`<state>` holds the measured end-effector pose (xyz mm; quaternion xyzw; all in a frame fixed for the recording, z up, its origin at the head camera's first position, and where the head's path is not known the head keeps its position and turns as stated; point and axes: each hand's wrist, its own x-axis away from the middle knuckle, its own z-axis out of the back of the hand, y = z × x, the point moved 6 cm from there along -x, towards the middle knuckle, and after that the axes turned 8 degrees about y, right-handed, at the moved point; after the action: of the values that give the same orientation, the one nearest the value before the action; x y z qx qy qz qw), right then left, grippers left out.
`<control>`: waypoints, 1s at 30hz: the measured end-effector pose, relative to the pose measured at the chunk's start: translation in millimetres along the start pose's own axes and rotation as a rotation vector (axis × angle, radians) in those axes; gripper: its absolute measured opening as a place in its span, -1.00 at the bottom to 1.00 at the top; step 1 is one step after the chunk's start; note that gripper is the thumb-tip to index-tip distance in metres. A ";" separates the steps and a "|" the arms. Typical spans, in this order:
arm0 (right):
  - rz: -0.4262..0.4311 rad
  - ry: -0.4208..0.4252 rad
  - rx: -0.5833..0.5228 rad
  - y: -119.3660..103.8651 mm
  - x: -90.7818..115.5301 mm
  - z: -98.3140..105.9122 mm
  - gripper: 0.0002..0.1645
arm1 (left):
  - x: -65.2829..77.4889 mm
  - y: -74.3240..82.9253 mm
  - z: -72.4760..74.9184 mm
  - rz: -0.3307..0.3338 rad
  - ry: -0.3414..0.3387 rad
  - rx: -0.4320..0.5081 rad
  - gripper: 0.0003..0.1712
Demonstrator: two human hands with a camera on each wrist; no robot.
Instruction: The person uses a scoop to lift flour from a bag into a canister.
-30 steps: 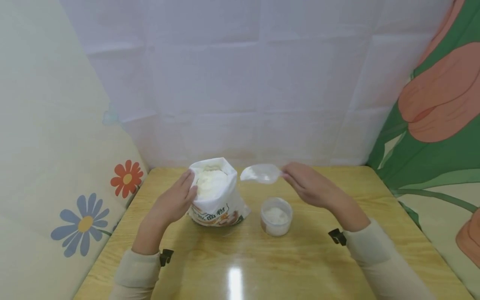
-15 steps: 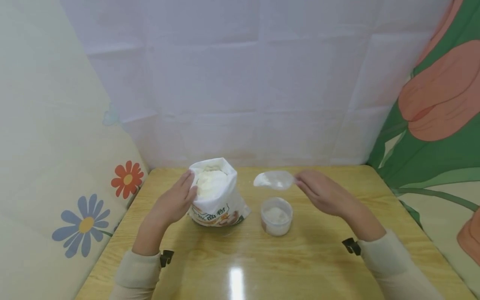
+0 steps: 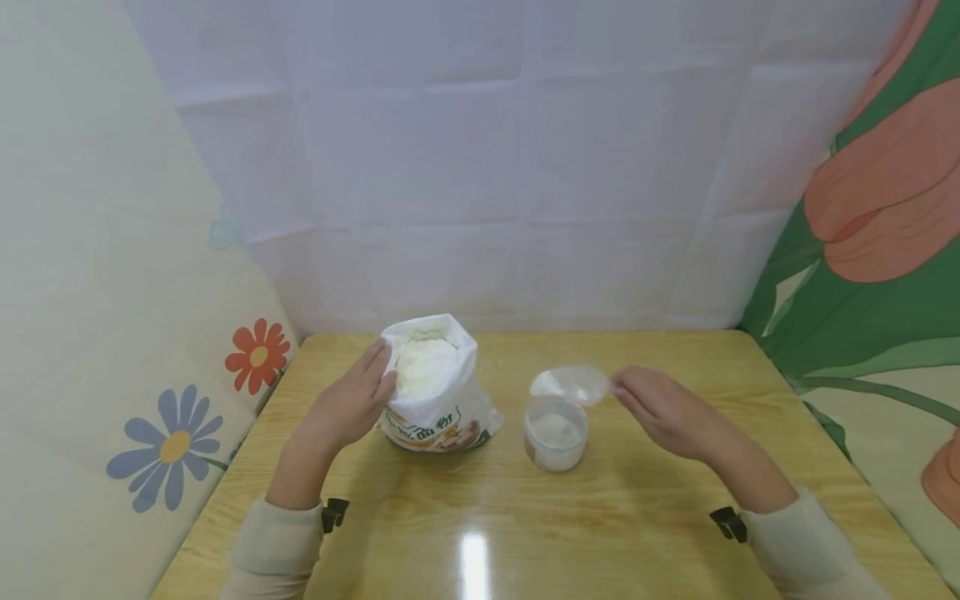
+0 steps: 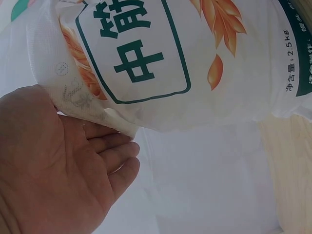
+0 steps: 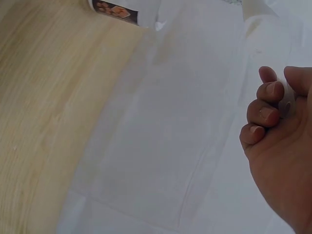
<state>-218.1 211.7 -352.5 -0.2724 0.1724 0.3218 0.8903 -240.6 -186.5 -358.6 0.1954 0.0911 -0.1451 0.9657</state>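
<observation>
A white flour bag (image 3: 442,417) with printed lettering stands unsealed, white flour (image 3: 423,367) filling its mouth. My left hand (image 3: 352,400) grips the bag's left edge near the top; the left wrist view shows the fingers (image 4: 119,156) bent at that edge, the thumb hidden behind the bag. To the right of the bag, a clear plastic tub (image 3: 555,454) holds some flour. My right hand (image 3: 667,412) grips the handle of a translucent scoop (image 3: 573,383), which carries a little flour and overlaps the tub's back rim in the head view. Curled fingers (image 5: 263,112) wrap the handle in the right wrist view.
Everything stands on a wooden table (image 3: 420,525). A white cloth (image 3: 480,167) hangs behind its back edge. Patterned cloths with flowers (image 3: 172,447) and tulips (image 3: 877,208) line the left and right sides. White specks lie on the table behind the tub.
My right hand has moved right and lower with the scoop, from beside the bag's mouth to the tub's back rim. The left hand and the bag have stayed in place.
</observation>
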 end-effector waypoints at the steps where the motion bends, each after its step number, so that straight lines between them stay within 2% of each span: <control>1: 0.000 0.001 0.004 1.2 1.8 -0.1 -0.82 | -0.3 0.0 -0.1 0.000 -0.001 -0.002 -0.27; 9: 0.003 -0.017 0.042 7.4 10.7 2.2 -0.84 | -2.6 2.7 1.2 -0.002 0.003 -0.005 -0.27; 16: 0.010 -0.089 0.074 11.1 10.5 0.0 -0.84 | -4.9 3.2 1.7 -0.002 0.002 -0.007 -0.26; 25: 0.098 -0.170 0.139 2.7 3.2 -2.2 -0.84 | -4.3 3.7 2.0 0.001 0.003 0.004 -0.26; 30: 0.121 -0.240 0.170 -2.9 -4.2 -5.6 -0.79 | -2.5 2.5 1.6 0.005 -0.002 0.002 -0.27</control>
<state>-220.0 204.5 -353.8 -0.1449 0.1076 0.3894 0.9032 -242.0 -184.3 -355.6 0.1962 0.0894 -0.1431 0.9659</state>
